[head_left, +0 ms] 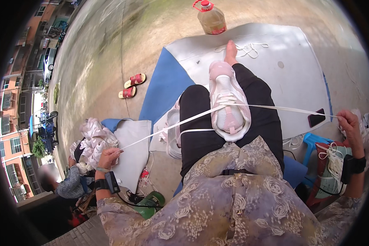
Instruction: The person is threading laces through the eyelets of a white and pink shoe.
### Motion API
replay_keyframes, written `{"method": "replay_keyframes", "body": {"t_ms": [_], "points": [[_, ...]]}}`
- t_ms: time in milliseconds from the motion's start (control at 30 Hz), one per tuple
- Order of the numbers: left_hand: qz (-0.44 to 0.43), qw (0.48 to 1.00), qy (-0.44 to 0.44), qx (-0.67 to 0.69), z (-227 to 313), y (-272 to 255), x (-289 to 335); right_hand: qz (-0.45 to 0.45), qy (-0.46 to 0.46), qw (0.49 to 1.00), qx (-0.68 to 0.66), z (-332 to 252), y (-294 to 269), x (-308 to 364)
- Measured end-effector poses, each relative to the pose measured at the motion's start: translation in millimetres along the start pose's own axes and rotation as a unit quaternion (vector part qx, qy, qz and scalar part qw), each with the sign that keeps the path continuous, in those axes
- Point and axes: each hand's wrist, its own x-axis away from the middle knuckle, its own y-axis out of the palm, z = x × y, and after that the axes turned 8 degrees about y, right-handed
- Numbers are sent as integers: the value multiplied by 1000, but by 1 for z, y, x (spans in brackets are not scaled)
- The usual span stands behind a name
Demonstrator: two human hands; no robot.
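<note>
A pink and white sneaker [227,96] rests on my lap, its toe pointing away from me. From its upper eyelets a flat white shoelace [180,122] stretches out to both sides. My left hand [109,157], at the left, pinches one end of it. Far to the right, my right hand [348,124] is closed on the other end. Both strands look drawn out nearly straight. Another pale sneaker [173,129] lies beside my left thigh, partly hidden by my leg.
A white and blue mat [291,45] covers the ground, with loose white laces [250,50] and a phone [316,118] on it. Beyond stands a capped jug [212,18]. Red slippers [134,80] and a shoe pile [97,139] lie left; a blue stool [313,141] stands right. Another person [74,184] sits left.
</note>
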Motion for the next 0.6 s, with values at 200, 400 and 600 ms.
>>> {"method": "replay_keyframes", "body": {"t_ms": [200,400,600], "points": [[-65,996,-57,4,-7,-16,2,134,-126,960,210,73,-19,-1],[-88,931,-72,-348,-29,-23,-30,199,-203,871,401,134,-55,-21],[219,964,52,-140,31,33,-87,187,57,980,22,72,-40,-91]]}}
